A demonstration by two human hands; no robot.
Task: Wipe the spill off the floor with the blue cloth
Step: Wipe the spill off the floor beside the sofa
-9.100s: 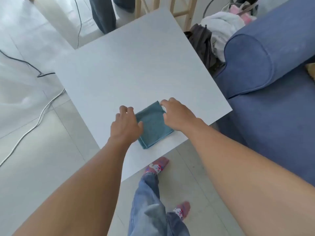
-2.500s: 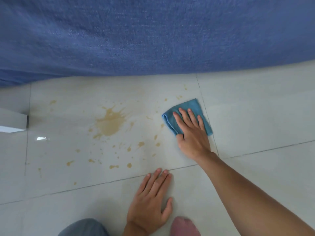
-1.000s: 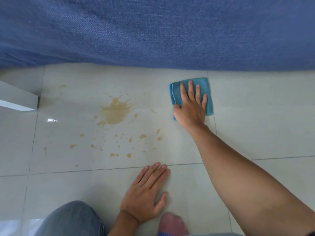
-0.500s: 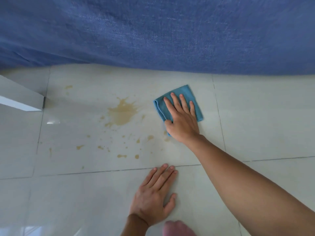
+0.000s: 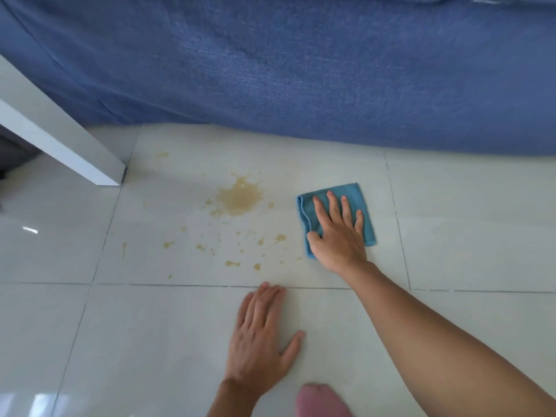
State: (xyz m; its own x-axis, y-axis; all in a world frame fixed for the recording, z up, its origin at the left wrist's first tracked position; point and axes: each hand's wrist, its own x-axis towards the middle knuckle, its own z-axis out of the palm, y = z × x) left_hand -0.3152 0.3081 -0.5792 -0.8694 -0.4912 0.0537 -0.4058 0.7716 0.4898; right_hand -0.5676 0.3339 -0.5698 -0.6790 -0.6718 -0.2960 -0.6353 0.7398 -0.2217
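Right hand (image 5: 338,236): fingers (image 5: 332,206) spread wide, pressed flat on blue cloth (image 5: 359,195).
Left hand (image 5: 260,341): fingers splayed, palm flat on floor (image 5: 466,230), holding nothing.
Blue cloth: folded, on floor just right of spill (image 5: 239,198).
Spill: tan puddle with scattered droplets.

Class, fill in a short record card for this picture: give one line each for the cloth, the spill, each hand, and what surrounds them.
cloth: blue cloth, folded square, flat on the floor
spill: brown spill, one large blot with scattered drops nearer the person, left of the cloth, unwiped
right hand: right hand, palm down, fingers spread, pressing on the cloth
left hand: left hand, flat on a bare tile, holding nothing
surroundings: blue sofa behind the spill; white table leg at left
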